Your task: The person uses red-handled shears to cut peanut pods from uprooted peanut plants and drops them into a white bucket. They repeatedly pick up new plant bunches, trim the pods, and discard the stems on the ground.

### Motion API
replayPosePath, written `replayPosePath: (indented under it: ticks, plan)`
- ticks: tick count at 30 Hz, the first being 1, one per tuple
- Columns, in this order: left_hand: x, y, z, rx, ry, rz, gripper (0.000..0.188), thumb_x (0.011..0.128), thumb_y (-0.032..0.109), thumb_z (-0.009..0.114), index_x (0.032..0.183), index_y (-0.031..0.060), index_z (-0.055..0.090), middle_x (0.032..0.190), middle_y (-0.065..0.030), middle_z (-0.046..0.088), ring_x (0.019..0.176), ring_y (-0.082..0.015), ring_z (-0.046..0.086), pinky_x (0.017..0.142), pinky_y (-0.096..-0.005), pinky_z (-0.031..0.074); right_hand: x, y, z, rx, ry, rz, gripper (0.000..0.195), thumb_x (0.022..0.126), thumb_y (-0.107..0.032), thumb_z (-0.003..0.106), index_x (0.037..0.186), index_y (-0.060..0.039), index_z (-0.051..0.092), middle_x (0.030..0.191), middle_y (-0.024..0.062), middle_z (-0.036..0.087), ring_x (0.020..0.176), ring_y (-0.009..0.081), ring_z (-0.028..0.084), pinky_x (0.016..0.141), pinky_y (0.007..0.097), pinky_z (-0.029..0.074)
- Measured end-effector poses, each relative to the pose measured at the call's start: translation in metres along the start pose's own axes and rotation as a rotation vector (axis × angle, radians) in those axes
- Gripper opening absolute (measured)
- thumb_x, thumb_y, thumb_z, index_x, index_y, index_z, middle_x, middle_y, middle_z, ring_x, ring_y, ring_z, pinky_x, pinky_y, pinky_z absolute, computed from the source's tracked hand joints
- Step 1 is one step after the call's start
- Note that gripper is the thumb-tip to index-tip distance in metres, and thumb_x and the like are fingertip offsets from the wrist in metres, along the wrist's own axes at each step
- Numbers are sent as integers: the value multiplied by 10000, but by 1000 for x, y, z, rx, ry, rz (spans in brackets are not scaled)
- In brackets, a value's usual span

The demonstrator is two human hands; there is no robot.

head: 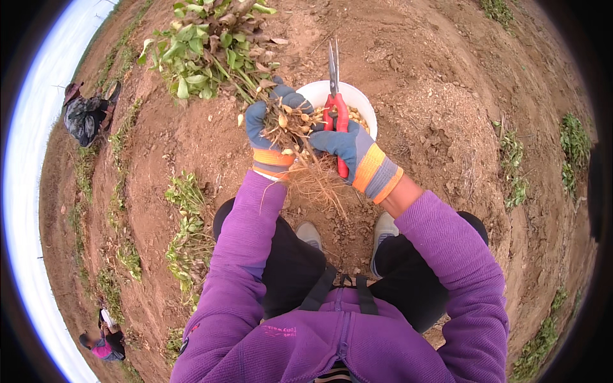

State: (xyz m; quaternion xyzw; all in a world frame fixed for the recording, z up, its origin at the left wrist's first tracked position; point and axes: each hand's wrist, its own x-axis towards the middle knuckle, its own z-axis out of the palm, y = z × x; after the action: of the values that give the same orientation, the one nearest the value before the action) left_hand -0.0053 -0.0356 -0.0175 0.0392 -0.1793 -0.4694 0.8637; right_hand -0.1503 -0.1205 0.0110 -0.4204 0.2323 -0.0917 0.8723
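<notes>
My gloved left hand (268,119) grips an uprooted peanut plant by its stems near the roots. The plant's leafy top (196,52) points away to the upper left, and its thin roots (318,182) hang towards me. Several pale peanut pods (283,120) cling to the root end between my hands. In my gloved right hand (349,148) are red-handled scissors (337,107), their blades pointing away from me and slightly apart. Its fingers are close to the roots; whether they touch them is hard to tell. Beneath the scissors stands a white bucket (366,107) holding loose peanut pods (357,118).
Brown soil (431,110) surrounds my shoes (309,234). Pulled plants (189,234) lie in a row on the left, with more plants (512,165) to the right. One person (86,115) is crouched at the far left, another person (105,344) at the lower left.
</notes>
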Motion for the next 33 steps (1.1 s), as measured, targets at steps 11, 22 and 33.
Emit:
replayPosePath:
  ticks: [11,22,33]
  plan:
    - [0,-11,13,-110,18,-45,424,741,183,653,1111,58,490,819,-15,450,761,-182,464,724,-382,443,10,2,-9,181,161,-31,328,713,21,683,1018,27,562,851,101,614,688,223,632,617,314,528]
    - [-1,-13,24,-125,-10,-105,455,731,77,659,1147,10,486,813,1,449,736,-133,449,753,-313,425,13,9,-9,204,228,-73,269,780,32,630,1036,41,547,898,118,614,764,222,627,687,326,548]
    - [-3,-13,13,-71,42,-133,265,733,76,648,854,95,413,749,30,371,704,-110,414,754,-304,398,19,7,-11,222,325,6,256,771,21,623,1013,-19,550,835,96,596,662,230,610,525,339,510]
